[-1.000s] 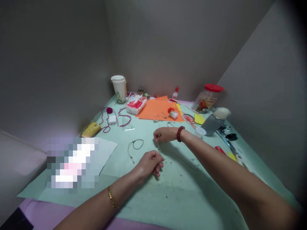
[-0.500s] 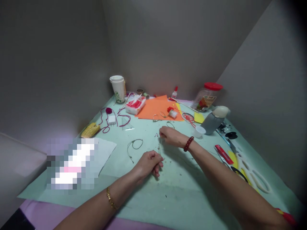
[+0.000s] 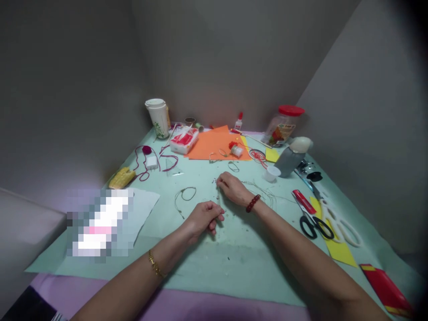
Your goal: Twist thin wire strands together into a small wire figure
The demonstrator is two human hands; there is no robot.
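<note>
Swinging back to its 9 o'clock, the right hand (image 3: 233, 187) is now a bit closer to its own side of the left hand's fingertips than half a second ago. The left hand (image 3: 204, 218) has stayed put on the table. Seen from it, the right hand is at about 1 o'clock, and the two hands are apart. A thin, pale cord (image 3: 218, 195) runs between them. The right thumb and finger look pinched on it; the left ones look pinched on it too, though their tips are hard to see. So the cord seems held at both ends of a short bit. The right arm has moved too, so the black-handled scissors (image 3: 313, 216) show fully, at 3 o'clock from the left hand. A cord loop (image 3: 183, 191) lies free at 11 o'clock.
</note>
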